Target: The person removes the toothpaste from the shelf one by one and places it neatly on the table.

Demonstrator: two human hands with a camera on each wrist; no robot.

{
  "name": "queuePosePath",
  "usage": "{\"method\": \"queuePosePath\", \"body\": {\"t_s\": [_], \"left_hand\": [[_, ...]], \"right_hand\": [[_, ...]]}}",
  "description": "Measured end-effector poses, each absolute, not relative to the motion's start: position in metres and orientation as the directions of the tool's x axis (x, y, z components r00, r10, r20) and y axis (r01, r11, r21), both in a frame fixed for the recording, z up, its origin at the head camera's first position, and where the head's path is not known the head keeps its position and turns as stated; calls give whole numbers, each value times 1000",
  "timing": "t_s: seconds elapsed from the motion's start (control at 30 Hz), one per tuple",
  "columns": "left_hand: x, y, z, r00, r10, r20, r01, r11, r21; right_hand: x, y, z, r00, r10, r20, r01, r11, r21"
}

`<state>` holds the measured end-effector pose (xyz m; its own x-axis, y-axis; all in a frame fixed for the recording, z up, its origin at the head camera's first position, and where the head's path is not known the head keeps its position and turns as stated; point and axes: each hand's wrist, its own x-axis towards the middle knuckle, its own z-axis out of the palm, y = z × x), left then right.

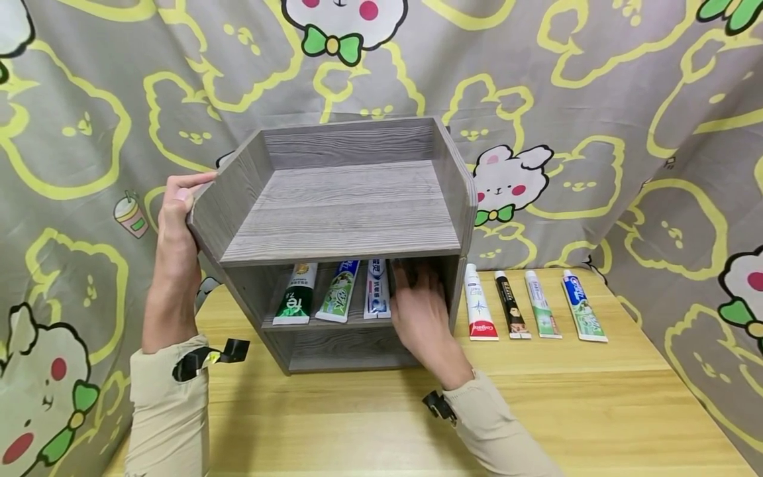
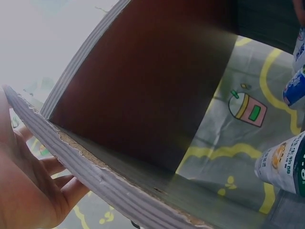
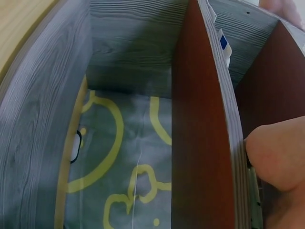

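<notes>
A grey wood-grain shelf unit [image 1: 346, 205] stands on the table. My left hand [image 1: 177, 218] grips the front edge of its upper left side panel, fingers outside, as the left wrist view also shows. My right hand [image 1: 422, 311] reaches into the right part of the middle compartment. Its fingertips lie in shadow, so whether they hold anything is hidden. Left of it on the same board lie a white and blue toothpaste tube [image 1: 377, 288], a green and blue toothpaste tube [image 1: 340, 291] and a dark green toothpaste tube [image 1: 296, 295].
Right of the shelf, a red and white toothpaste tube [image 1: 480, 303], a black one [image 1: 512, 306], a pale green and white one [image 1: 542, 305] and a blue and green one [image 1: 584, 308] lie in a row on the wooden table [image 1: 596, 397]. Patterned grey cloth [image 1: 381, 73] hangs behind.
</notes>
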<state>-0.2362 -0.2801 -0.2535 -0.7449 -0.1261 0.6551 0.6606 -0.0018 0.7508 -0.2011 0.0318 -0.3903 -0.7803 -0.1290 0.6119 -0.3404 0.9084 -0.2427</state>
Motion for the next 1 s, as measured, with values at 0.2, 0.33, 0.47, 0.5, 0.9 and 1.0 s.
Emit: {"method": "queuePosePath", "body": {"t_s": [0.2,0.33,0.47,0.5,0.9,1.0], "left_hand": [[-237,-281,-256,-750,-122,650,655,1,756],[-237,-281,-255,-749,-122,651,658,-23,752],[-238,-280,-253,-750,-127,649,657,-34,753],[-239,-280,-252,-750,-127,649,658,-41,752],[-240,-281,-252,-745,-112,658,666,-55,744],[-239,-281,-253,-751,-116,650,659,-57,750]], "right_hand": [[-195,35,-390,-810,-115,576,-352,880,-319],[-188,39,-386,-804,-116,583,-392,841,-373],[-180,42,-382,-793,-131,595,-448,787,-423],[-178,43,-381,-793,-135,594,-459,774,-436],[-151,59,-377,-876,-202,439,-483,368,-795],[-147,61,-379,-887,-272,374,-426,169,-889]]}}
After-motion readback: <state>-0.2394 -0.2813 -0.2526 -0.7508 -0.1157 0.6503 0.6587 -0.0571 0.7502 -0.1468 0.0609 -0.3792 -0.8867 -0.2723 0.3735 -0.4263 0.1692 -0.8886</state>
